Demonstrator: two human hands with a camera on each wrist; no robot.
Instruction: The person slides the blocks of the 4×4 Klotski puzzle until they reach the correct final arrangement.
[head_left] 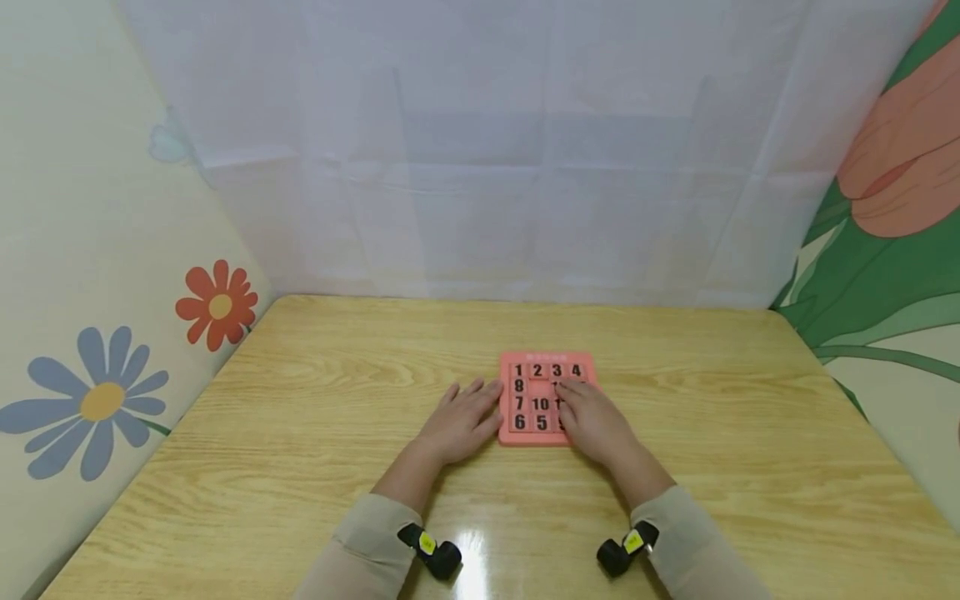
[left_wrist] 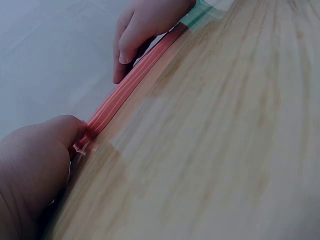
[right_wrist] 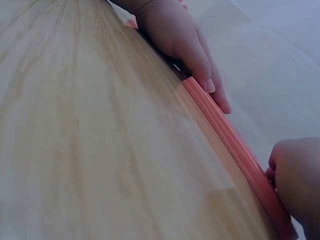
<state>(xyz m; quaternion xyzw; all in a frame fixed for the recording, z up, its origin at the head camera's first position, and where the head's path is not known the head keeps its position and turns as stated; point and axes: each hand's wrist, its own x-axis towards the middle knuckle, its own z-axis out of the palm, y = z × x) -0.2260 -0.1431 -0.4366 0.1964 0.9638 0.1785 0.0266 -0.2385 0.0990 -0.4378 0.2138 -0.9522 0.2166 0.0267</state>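
Observation:
A pink sliding number puzzle lies flat on the wooden table, with black numerals on its square tiles. Its top row reads 1, 2, 3, 4, and a gap shows in the row beneath, right of the 8. My left hand rests along the puzzle's left edge, thumb and fingertips right at the frame. Over the right side lies my right hand, its fingertips on the tiles and hiding several of them. The left wrist view shows the puzzle's ridged side, with the left thumb against its near corner.
The wooden table extends around the puzzle on all sides. A white cloth hangs behind its back edge, and walls painted with flowers stand left and right. Each sleeve carries a small black wrist camera.

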